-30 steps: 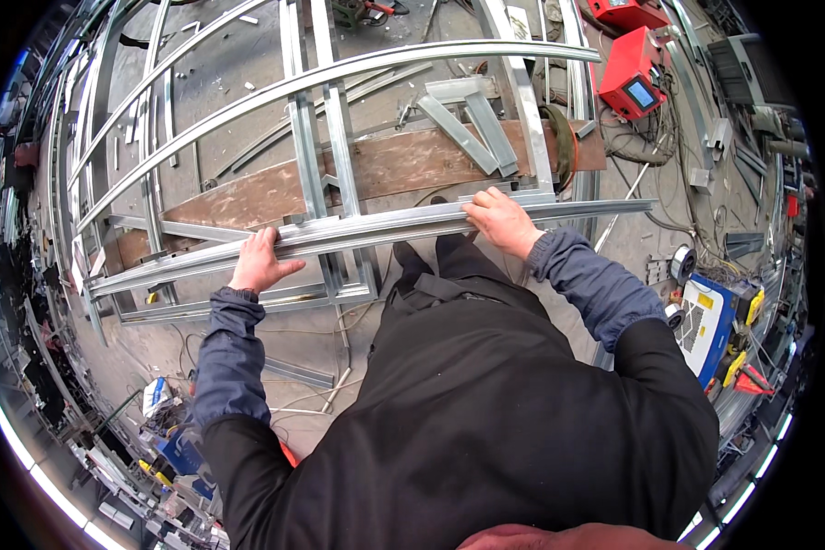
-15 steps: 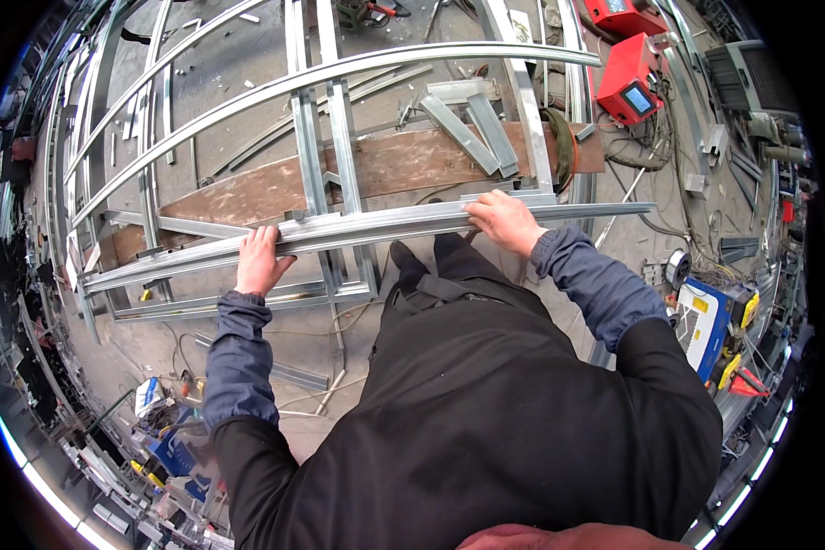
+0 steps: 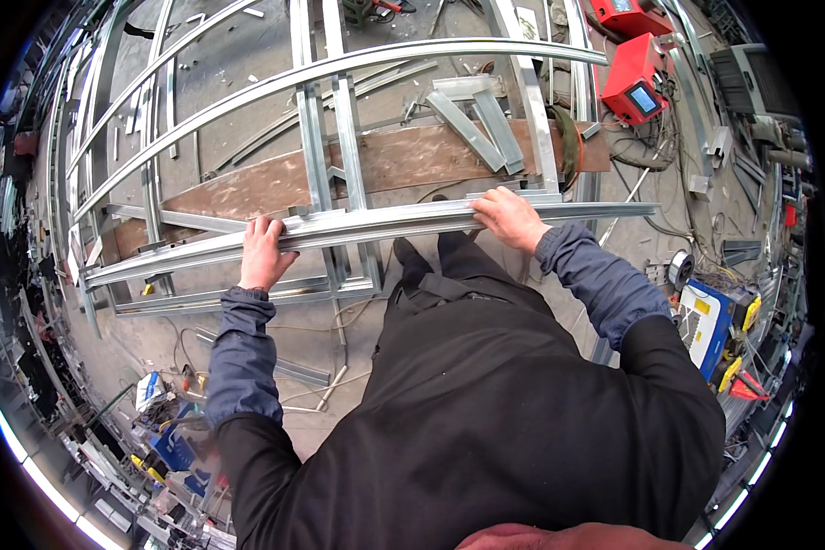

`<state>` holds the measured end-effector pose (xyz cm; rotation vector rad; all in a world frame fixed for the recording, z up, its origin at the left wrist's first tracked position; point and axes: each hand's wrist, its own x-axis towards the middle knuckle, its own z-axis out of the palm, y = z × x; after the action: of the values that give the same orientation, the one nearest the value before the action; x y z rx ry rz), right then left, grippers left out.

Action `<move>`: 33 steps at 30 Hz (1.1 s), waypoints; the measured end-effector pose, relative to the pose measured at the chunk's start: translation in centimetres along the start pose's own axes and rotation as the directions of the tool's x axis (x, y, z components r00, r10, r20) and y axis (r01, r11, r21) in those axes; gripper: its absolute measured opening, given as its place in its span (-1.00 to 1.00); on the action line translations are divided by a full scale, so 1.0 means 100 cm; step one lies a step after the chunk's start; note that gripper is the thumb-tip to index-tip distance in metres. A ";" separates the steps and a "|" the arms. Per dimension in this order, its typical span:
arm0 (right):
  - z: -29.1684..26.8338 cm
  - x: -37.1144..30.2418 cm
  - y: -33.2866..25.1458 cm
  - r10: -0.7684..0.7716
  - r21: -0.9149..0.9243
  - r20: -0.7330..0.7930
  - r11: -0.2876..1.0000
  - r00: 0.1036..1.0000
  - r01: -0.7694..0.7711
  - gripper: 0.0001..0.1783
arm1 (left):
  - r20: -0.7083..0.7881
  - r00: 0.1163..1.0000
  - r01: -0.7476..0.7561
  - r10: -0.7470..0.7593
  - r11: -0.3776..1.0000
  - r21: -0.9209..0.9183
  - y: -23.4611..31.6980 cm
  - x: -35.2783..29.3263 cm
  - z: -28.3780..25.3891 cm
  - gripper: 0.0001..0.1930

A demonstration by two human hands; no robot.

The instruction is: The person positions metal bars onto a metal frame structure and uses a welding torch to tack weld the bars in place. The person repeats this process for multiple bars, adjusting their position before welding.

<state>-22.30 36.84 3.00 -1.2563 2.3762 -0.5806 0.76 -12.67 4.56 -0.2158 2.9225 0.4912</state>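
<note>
A long silvery metal profile (image 3: pixel 376 224) lies crosswise in front of me, over the near part of a metal frame (image 3: pixel 315 156). My left hand (image 3: pixel 265 255) grips it left of its middle, with the fingers over the far edge and the thumb on the near side. Farther right, my right hand (image 3: pixel 511 220) is closed on the same profile, its fingers over the top. The profile's right end reaches past my right hand. Its underside and the fingertips' far side are hidden.
Beyond it a long metal rail (image 3: pixel 357 60) crosses the frame. A brown board (image 3: pixel 238 178) lies beneath, with short metal offcuts (image 3: pixel 497 134) on it. A red machine with a screen (image 3: pixel 634 81) and coiled cables stand at the right. A blue-and-white machine (image 3: pixel 706 321) is at my right side.
Both hands keep their hold on the profile. The view has shifted slightly, so hands and frame appear a little farther right; the profile itself hardly moves.
</note>
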 end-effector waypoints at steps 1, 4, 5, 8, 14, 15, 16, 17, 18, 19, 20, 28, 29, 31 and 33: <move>-0.001 0.001 -0.001 -0.007 0.000 -0.005 1.000 1.000 0.007 -0.72 | -0.016 1.000 -0.003 0.003 1.000 -0.015 0.002 0.000 0.000 -0.39; -0.005 0.000 -0.006 0.035 0.010 0.021 0.999 0.999 -0.035 -0.72 | -0.062 0.998 -0.018 0.015 0.999 -0.048 0.001 -0.003 0.001 -0.40; -0.004 0.000 -0.005 0.023 0.010 0.009 1.000 1.000 -0.023 -0.72 | -0.076 0.997 -0.026 0.022 0.998 -0.051 -0.001 -0.006 0.004 -0.40; 0.000 0.000 -0.003 -0.006 0.000 -0.018 1.000 1.000 0.006 -0.73 | -0.116 0.992 -0.047 0.042 0.998 -0.037 -0.005 -0.012 0.013 -0.40; -0.003 0.000 -0.005 -0.014 -0.018 0.002 1.000 1.000 0.014 -0.73 | -0.123 0.990 -0.069 0.067 0.997 -0.016 -0.010 -0.017 0.019 -0.40; -0.004 0.000 -0.006 -0.014 -0.025 0.008 1.000 1.000 0.014 -0.73 | -0.114 0.991 -0.073 0.071 0.997 -0.014 -0.011 -0.017 0.019 -0.39; -0.003 0.002 -0.007 -0.017 -0.030 0.012 0.999 1.000 0.017 -0.73 | -0.129 0.989 -0.079 0.076 0.997 -0.018 -0.010 -0.017 0.017 -0.40; -0.003 0.003 -0.007 -0.019 -0.030 0.010 0.999 1.000 0.019 -0.73 | -0.145 0.986 -0.085 0.081 0.996 -0.023 -0.008 -0.018 0.017 -0.40; -0.003 0.001 -0.006 -0.021 -0.030 0.008 0.999 1.000 0.021 -0.72 | -0.160 0.983 -0.091 0.086 0.995 -0.026 -0.006 -0.019 0.018 -0.40; -0.001 0.001 -0.006 -0.023 -0.026 0.006 0.999 1.000 0.023 -0.72 | -0.231 0.963 -0.125 0.140 0.989 0.079 -0.002 -0.022 0.018 -0.38; -0.001 0.002 -0.005 -0.029 -0.029 0.000 0.999 1.000 0.029 -0.72 | -0.242 0.947 -0.173 0.210 0.971 0.167 -0.006 -0.027 0.024 -0.39; 0.001 0.001 -0.005 -0.029 -0.022 -0.021 0.999 0.999 0.029 -0.70 | -0.310 0.922 -0.178 0.231 0.966 0.190 0.013 -0.039 0.048 -0.66; 0.000 0.002 -0.006 -0.031 -0.025 -0.021 0.999 0.999 0.031 -0.70 | -0.330 0.919 -0.164 0.218 0.970 0.182 0.012 -0.039 0.052 -0.68; -0.001 0.002 -0.006 -0.034 -0.029 -0.024 0.999 0.999 0.033 -0.70 | -0.380 0.905 -0.140 0.191 0.977 0.159 0.014 -0.038 0.059 -0.72; 0.000 0.001 -0.005 -0.033 -0.033 -0.030 0.999 0.999 0.032 -0.71 | -0.413 0.897 -0.118 0.159 0.985 0.123 0.015 -0.039 0.062 -0.73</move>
<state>-22.01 36.50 3.23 -1.3119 2.4036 -0.5777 5.18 -8.70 -0.05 -0.1111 3.3957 0.3595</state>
